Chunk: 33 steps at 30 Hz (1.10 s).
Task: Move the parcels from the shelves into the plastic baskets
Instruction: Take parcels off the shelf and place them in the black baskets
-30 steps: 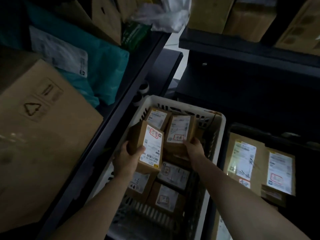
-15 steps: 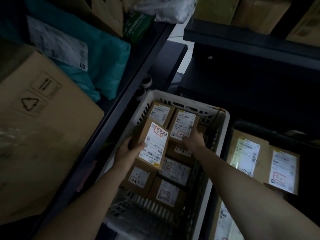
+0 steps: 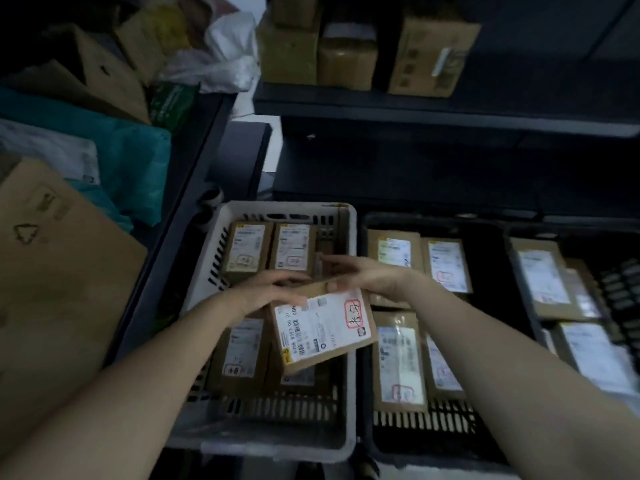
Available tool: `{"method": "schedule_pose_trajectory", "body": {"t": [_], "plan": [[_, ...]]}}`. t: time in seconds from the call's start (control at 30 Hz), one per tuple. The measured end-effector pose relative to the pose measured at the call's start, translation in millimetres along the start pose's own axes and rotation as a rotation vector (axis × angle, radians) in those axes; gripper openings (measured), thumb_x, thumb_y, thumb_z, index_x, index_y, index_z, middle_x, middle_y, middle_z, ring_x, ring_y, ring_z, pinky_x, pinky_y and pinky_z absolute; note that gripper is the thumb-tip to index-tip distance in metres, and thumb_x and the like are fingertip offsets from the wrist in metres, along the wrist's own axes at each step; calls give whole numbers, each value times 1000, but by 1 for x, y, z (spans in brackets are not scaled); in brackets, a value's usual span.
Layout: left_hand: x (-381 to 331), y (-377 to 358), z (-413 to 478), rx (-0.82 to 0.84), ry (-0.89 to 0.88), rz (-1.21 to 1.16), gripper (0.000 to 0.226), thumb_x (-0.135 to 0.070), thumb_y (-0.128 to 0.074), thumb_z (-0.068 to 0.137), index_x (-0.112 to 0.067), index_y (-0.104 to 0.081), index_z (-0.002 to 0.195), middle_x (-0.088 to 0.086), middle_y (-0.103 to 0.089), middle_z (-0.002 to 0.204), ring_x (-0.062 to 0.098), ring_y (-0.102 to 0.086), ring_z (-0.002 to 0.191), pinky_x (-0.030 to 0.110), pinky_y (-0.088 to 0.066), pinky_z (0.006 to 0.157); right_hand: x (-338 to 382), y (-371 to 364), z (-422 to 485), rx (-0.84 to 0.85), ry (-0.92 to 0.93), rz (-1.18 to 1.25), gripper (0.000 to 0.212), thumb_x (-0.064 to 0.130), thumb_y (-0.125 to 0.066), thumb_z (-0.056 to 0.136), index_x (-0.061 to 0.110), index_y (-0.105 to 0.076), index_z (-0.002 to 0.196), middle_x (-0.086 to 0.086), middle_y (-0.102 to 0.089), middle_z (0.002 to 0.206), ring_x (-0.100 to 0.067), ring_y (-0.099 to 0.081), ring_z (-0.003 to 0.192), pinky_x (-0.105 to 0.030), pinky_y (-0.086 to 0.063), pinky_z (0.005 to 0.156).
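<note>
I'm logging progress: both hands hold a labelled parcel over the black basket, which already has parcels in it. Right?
Not the black basket: the head view shows the left hand and right hand holding the parcel over the white basket, which already has parcels in it.

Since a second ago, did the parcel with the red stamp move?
Yes. The red-stamped parcel went from beside the left wall of the white basket across to its right rim, label up.
</note>
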<state>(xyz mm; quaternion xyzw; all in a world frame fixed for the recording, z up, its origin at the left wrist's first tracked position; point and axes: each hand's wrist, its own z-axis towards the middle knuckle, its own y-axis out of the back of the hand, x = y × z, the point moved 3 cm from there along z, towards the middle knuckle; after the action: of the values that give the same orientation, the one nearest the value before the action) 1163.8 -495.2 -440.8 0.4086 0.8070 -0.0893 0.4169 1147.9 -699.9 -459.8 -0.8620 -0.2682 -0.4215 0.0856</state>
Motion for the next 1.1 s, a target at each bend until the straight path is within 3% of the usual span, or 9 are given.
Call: {"method": "schedule_pose_trajectory", "body": {"t": [0.2,0.4,0.53,0.6,0.7,0.8,0.9,1.0,1.1], "plan": [[-62,-71,24,215,-70,110,45,-28,-74,66,-26,-61,109,3,-59,116,14,-61,98,24,-48,76,-50,39,-88,-13,-164,47,77,37,-78,76,42,-36,141,1,-54,133,-20,-55,119,-39,-42,104],[-89,-136,69,-212,-154,120,48,-17,-65,88,-19,-45,132,0,-47,117,15,-49,99,25,-42,79,-137,69,-155,-438,-228,245,39,45,-62,89,25,-58,122,4,-70,92,-14,-64,84,-34,-48,87],[-63,-198,95,-90,-152,374,43,-15,-62,89,-12,-49,130,4,-55,120,17,-54,99,23,-44,73,-207,63,-172,-647,-322,442,54,51,-63,86,23,-50,131,-3,-62,120,-22,-60,103,-34,-49,77],[-43,-230,98,60,-153,555,48,-18,-63,88,-16,-49,133,3,-51,128,18,-52,112,25,-45,90,-242,52,-166,-703,-400,506,70,57,-65,82,21,-44,138,-10,-52,133,-28,-54,113,-32,-47,74],[-11,-264,95,186,-69,796,78,-36,-68,83,-25,-26,148,9,-31,150,26,-29,138,41,-30,113,-282,34,-147,-717,-454,646,88,66,-65,74,24,-33,145,-12,-41,143,-36,-45,126,-49,-48,95],[16,-280,89,267,5,1052,112,-48,-71,77,-26,9,152,5,12,160,29,12,146,53,-3,118,-299,23,-123,-692,-422,796,59,37,-54,96,22,-32,147,-9,-51,138,-31,-52,121,-46,-49,95],[33,-285,87,223,-49,1259,117,-35,-72,79,-22,22,148,6,33,153,30,29,141,56,6,114,-307,20,-99,-650,-414,710,56,14,-46,98,33,-32,148,-6,-57,133,-26,-58,114,-38,-57,80],[35,-278,96,80,-72,1234,108,-19,-65,84,-17,23,147,10,32,153,27,27,142,49,6,116,-304,30,-86,-715,-412,585,51,9,-42,99,28,-36,146,-8,-62,121,-30,-60,110,-44,-55,88],[36,-280,104,80,-61,1244,109,-15,-64,84,-17,25,147,11,37,151,26,31,141,49,10,115,-298,49,-80,-731,-463,127,48,17,-44,97,20,-37,145,-13,-61,124,-31,-60,111,-31,-50,83]]}}
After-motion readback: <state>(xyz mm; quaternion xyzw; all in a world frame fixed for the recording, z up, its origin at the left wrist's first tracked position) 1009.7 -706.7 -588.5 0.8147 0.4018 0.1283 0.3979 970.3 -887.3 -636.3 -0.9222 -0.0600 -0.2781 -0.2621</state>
